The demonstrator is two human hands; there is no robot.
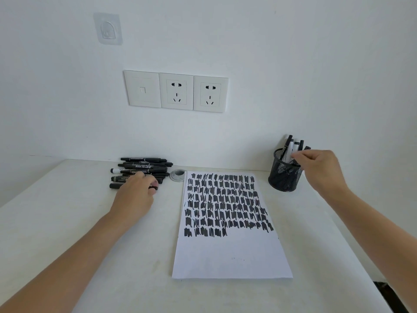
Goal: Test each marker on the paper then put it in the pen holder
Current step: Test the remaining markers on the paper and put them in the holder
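- Head view: white table (79,222) against a white wall.
- Paper (230,256) lies mid-table, its upper half covered in rows of black scribbles (225,204), the lower part blank.
- Pile of markers (144,167) lies left of the paper, near the wall, mostly black barrels lying sideways.
- Left hand (137,193) rests on the near edge of the pile, fingers curled round a black marker (154,188).
- Mesh pen holder (284,177) stands upright, right of the paper's top corner.
- Stored markers (291,145) stick up out of it.
- Right hand (320,168) is at the holder's rim, thumb and forefinger pinching a dark marker (296,163) just inside.
- Round cable grommet (178,175) sits between pile and paper.
- Wall sockets (177,91) above; clear adhesive hook (108,28) higher up.
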